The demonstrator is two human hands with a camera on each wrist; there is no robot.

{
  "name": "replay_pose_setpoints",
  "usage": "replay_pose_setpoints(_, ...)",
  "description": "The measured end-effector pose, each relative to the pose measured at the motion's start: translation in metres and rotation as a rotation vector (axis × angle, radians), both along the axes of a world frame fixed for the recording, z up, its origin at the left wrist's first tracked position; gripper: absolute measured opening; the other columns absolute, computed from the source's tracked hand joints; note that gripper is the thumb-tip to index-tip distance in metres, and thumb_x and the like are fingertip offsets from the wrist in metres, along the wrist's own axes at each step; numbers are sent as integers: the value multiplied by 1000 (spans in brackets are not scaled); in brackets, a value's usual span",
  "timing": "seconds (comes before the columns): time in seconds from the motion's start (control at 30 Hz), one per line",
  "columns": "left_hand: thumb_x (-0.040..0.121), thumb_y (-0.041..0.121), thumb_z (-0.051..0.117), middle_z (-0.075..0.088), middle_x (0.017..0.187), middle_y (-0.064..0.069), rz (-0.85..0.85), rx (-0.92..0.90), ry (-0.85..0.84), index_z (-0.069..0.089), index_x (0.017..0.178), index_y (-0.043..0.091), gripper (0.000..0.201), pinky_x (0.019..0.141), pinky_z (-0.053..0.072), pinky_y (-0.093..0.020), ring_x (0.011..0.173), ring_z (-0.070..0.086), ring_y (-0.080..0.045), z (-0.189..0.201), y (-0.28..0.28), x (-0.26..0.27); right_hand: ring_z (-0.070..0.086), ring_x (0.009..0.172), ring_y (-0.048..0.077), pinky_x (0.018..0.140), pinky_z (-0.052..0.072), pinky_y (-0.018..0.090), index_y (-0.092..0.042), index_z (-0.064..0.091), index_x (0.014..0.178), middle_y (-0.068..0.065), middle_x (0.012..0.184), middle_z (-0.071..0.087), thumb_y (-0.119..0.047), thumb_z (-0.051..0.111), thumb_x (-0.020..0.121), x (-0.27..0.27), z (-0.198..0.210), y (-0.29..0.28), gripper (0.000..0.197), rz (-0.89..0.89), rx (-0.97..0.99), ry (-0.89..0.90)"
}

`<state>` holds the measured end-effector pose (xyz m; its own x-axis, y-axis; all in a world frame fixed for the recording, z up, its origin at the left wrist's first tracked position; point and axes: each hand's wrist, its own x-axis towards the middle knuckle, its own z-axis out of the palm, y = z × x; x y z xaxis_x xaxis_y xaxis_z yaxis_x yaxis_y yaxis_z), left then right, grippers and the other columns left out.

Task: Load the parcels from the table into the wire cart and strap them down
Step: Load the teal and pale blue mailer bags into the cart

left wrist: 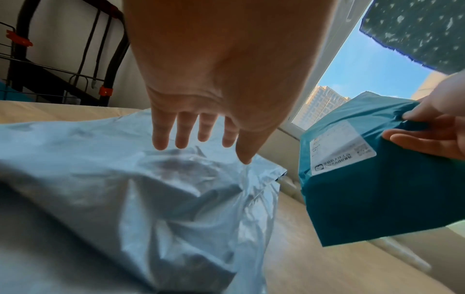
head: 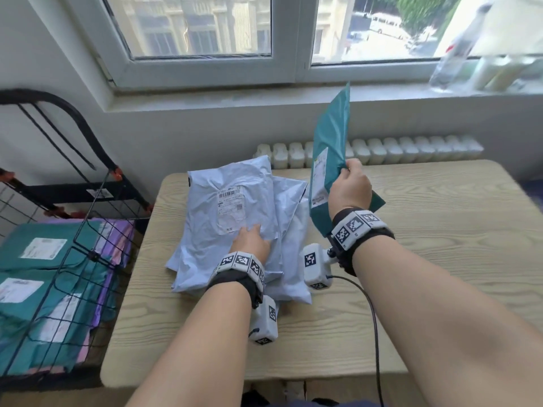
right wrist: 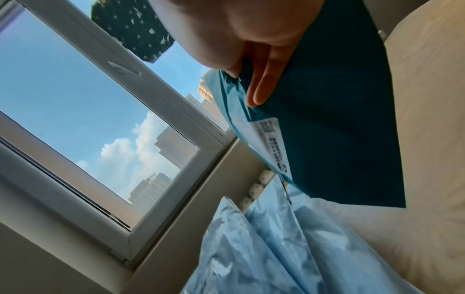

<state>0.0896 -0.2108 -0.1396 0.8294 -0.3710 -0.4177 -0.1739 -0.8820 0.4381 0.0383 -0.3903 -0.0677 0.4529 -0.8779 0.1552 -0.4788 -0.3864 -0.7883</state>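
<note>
My left hand point(head: 249, 240) lies flat, fingers spread, on the near pale parcels point(head: 226, 212) stacked on the worktop point(head: 426, 259); my right hand point(head: 349, 186) pinches a teal parcel point(head: 330, 136) upright, far right of them. I'd carry it low leftward and lay it flat in the cart point(head: 88, 254), atop the teal and purple parcels there.

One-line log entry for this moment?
right hand: holds teal parcel raised | left hand: flat on pale blue parcels | wire cart: teal parcels inside
</note>
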Motion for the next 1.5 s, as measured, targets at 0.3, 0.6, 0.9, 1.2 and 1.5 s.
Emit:
replay_pose_setpoints(0.3,97,23,39,57,80,-13,268,-433,22,58,77,10,30,72,40,-31,81,55,-27,58,2,22,65,70,31,65,58,42,-23,59,87,4,79,65,-12,35,84,17,32,12,27,107,253,-194)
replay_pose_setpoints(0.6,82,12,59,61,70,-5,530,-646,47,64,66,13,17,66,43,-30,71,54,-21,67,110,36,50,47,18,45,45,25,-15,63,91,4,70,60,-2,37,87,42,18,116,29,383,405,-117)
replay_pose_setpoints(0.9,80,2,62,71,84,-6,724,-642,7,70,84,24,24,71,50,-31,74,61,-21,57,306,23,67,82,37,79,57,51,-23,64,72,10,84,71,-14,45,76,75,-29,295,22,553,448,135)
replay_pose_setpoints(1.2,82,0,56,61,78,-1,813,-490,-90,60,78,22,23,69,42,-27,73,53,-21,45,486,26,66,85,34,82,56,48,-22,69,91,8,87,70,-16,47,92,87,-52,477,22,712,457,211)
replay_pose_setpoints(1.5,83,0,48,65,81,-12,873,-340,-127,61,75,12,19,60,34,-27,68,46,-24,15,564,79,68,92,29,87,56,43,-21,71,107,4,102,72,-23,49,91,152,-70,554,28,808,417,306)
